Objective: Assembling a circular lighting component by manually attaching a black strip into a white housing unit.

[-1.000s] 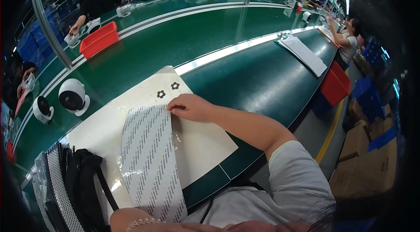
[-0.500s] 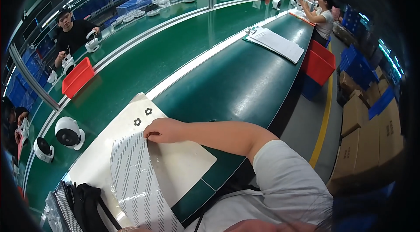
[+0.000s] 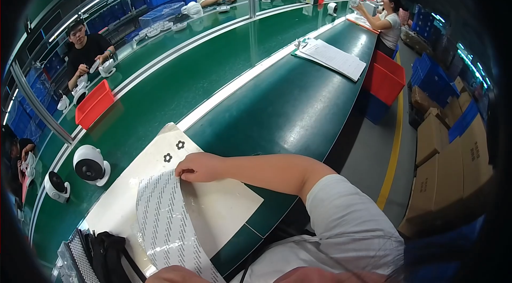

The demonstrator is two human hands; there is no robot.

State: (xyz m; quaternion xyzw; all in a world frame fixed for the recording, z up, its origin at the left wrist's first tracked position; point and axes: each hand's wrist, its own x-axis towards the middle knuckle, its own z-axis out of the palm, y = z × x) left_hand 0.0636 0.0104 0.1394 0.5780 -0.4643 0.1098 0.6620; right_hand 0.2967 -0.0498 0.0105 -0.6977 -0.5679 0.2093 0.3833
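Note:
A long, glossy, pale grey sheet of stickers or backing paper (image 3: 162,211), covered in rows of small dark print, curves down toward the lower edge. My right hand (image 3: 197,167) is closed in a pinch on its upper right corner. At the bottom edge, beside the lower end of the sheet, only the back of my left hand (image 3: 176,274) shows; its fingers are hidden. Beneath the sheet lies a cream board (image 3: 234,197) with two dark flower shapes. Two white round-headed cameras with black fronts stand to the left, a bigger one (image 3: 92,165) and a smaller one (image 3: 56,187).
A red bin (image 3: 96,104) sits on the green line at the left. Farther up the bench lies a clipboard with papers (image 3: 333,59). A black bag (image 3: 109,253) is at the lower left. Several people work along the line; cartons (image 3: 448,176) stand at the right.
The back of my left hand has risen farther into view at the bottom edge. My right hand keeps its pinch on the sheet. Across the line, a person's hands have moved.

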